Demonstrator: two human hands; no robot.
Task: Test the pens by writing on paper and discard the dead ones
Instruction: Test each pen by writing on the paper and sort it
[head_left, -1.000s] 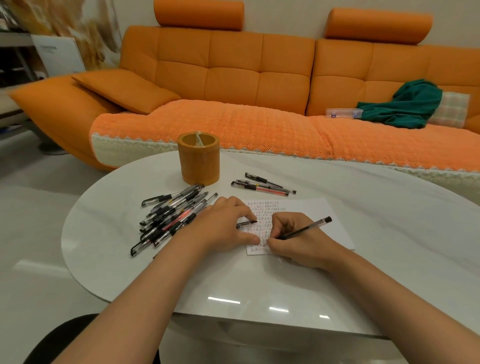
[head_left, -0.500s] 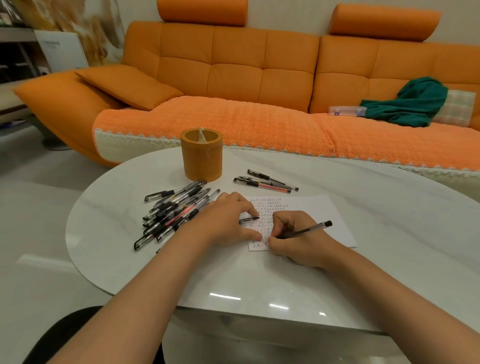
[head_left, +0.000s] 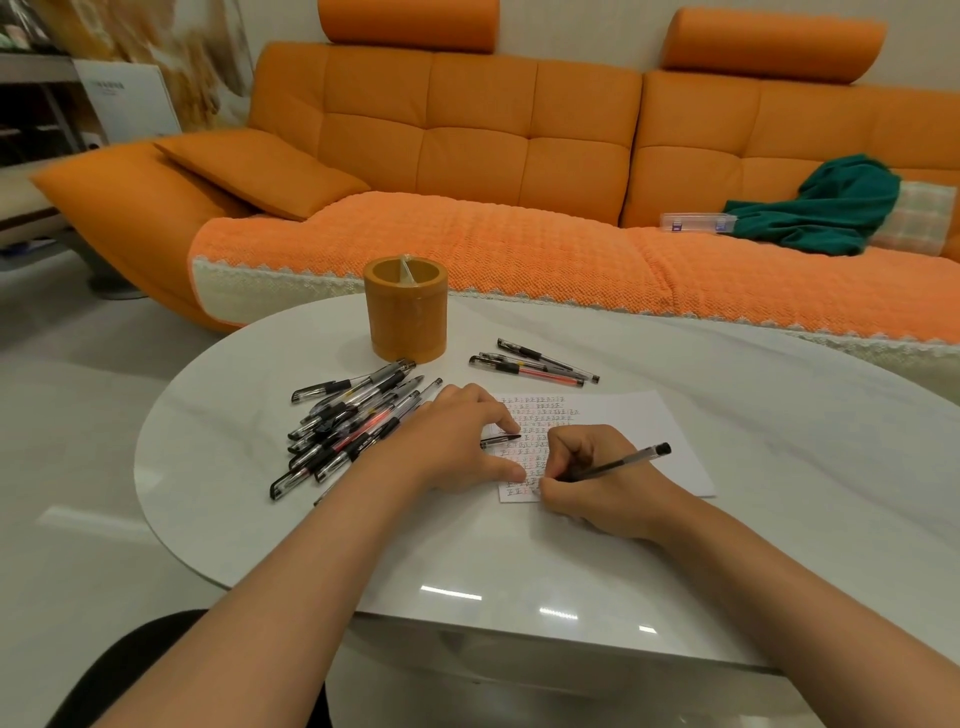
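Note:
A white paper (head_left: 623, 431) with rows of small written marks lies on the round white table (head_left: 519, 561). My right hand (head_left: 597, 483) grips a black pen (head_left: 623, 460), its tip down on the paper's lower left part. My left hand (head_left: 457, 441) rests on the paper's left edge and pinches a black pen cap (head_left: 501, 441) between its fingers. A pile of several pens (head_left: 353, 426) lies just left of that hand. Three more pens (head_left: 535, 364) lie apart, beyond the paper.
An orange cylindrical holder (head_left: 405, 309) with a divider inside stands behind the pile. An orange sofa (head_left: 467, 156) runs along the far side, with a green cloth (head_left: 831, 208) and a clear plastic box (head_left: 696, 222) on it. The table's near edge is just below my forearms.
Both hands stay in place on the paper. The pen in my right hand shifts slightly as it writes. The view has tilted a little.

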